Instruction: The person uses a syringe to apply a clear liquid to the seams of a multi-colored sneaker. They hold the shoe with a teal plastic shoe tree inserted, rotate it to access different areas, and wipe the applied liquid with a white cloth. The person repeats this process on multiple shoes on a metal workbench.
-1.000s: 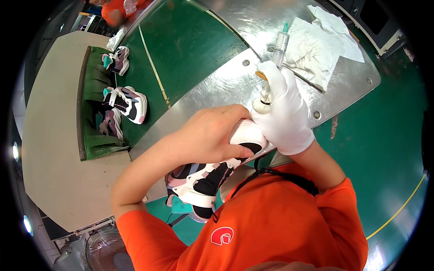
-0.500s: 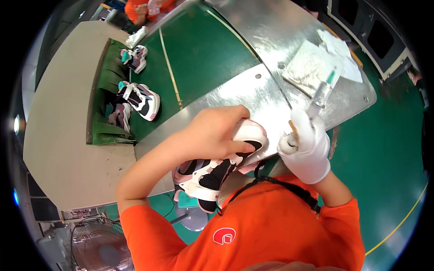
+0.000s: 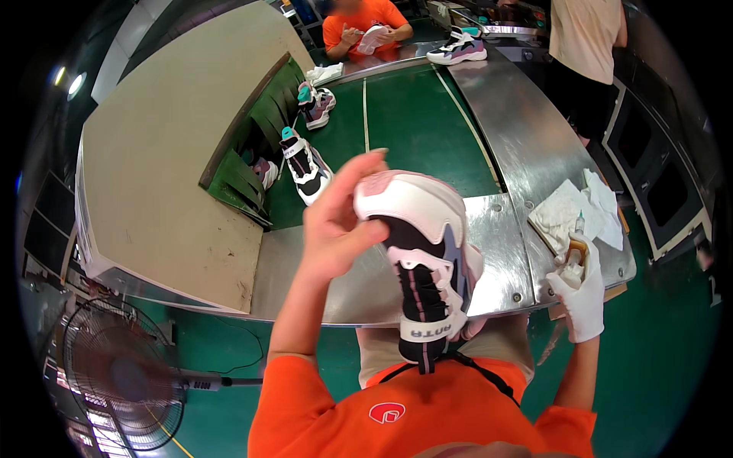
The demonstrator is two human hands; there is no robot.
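Observation:
My bare left hand [image 3: 336, 225] grips a white, black and pink sneaker [image 3: 424, 259] by its toe, thumb on top. The shoe hangs above the metal table edge in front of my body, toe pointing away and strap end toward me. Farther right, my white-gloved right hand [image 3: 580, 301] is closed around a clear applicator bottle [image 3: 579, 226] with a slim greenish tip. Something brown also shows among the gloved fingers; I cannot make out what it is. The bottle points away from me, apart from the shoe, near white cloths [image 3: 576, 210].
Similar sneakers [image 3: 307, 169] stand on the green belt [image 3: 420, 114] by a green strip curtain [image 3: 252, 145]. Another sneaker [image 3: 460, 49] rests at the far end. Across the belt, a person in orange [image 3: 366, 23] holds a shoe. A fan [image 3: 126, 378] stands at lower left.
My left hand has raised the sneaker and turned it more upright. My right hand with the bottle has moved right, away from the shoe. The view has tilted up toward the far end.

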